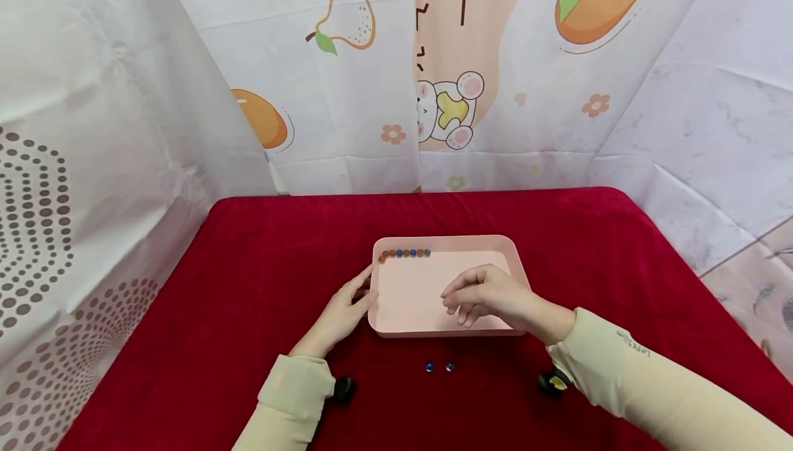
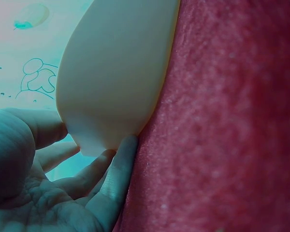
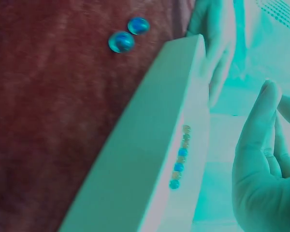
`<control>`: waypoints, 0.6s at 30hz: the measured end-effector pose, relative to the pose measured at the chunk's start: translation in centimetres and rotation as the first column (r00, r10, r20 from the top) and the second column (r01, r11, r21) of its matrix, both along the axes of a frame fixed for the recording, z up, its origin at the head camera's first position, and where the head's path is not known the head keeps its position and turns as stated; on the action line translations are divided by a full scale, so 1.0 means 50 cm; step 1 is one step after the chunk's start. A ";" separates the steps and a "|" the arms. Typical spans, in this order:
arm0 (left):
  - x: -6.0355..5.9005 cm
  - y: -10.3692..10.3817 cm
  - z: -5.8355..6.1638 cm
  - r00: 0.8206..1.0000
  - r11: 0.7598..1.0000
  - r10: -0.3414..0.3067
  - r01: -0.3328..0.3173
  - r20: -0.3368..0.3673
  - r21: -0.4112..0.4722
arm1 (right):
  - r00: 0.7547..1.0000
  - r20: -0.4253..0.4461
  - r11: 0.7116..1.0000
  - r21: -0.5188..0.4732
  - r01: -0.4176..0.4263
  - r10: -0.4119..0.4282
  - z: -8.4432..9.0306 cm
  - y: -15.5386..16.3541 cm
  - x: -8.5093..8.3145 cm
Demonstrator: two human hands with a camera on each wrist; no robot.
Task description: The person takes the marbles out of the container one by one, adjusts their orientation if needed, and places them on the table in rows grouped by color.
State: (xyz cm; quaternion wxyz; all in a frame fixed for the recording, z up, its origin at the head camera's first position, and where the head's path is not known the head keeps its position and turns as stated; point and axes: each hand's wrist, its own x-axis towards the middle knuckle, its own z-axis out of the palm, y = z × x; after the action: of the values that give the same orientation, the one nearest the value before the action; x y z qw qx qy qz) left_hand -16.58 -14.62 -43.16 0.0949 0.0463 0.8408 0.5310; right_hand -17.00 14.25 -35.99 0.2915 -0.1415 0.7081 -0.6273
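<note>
I had the left hand [image 1: 337, 315] resting with straight fingers against the left wall of the pink tray [image 1: 396, 323], which sat mid-cloth on the red tablecloth [image 1: 248, 286]. The right hand [image 1: 489, 296] hovered over the tray, fingers loosely curled, holding nothing I could see. The row of beads [image 1: 405, 253] along the far wall and the two loose beads [image 1: 439, 367] looked small, hard and slippery; I judged a fingertip pinch best.

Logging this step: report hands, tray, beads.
Left hand steadies pink tray. Right hand hovers inside, empty. Bead row at far wall; two beads outside.
</note>
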 end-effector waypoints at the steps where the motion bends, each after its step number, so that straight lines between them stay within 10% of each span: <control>1: 0.000 0.000 0.001 1.000 1.000 0.000 0.000 0.001 0.002 | 1.000 -0.002 1.000 -0.003 0.001 -0.001 0.004 0.000 -0.003; 18: -0.002 0.002 0.002 1.000 1.000 0.006 -0.006 -0.001 -0.018 | 0.996 -0.004 0.995 -0.036 0.088 -0.088 0.075 -0.027 -0.044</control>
State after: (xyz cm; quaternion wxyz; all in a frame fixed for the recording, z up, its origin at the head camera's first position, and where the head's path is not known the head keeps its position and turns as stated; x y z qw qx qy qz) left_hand -16.67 -14.54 -43.08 0.0932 0.0432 0.8458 0.5235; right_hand -19.22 12.91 -32.26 0.2590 -0.1171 0.7030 -0.6519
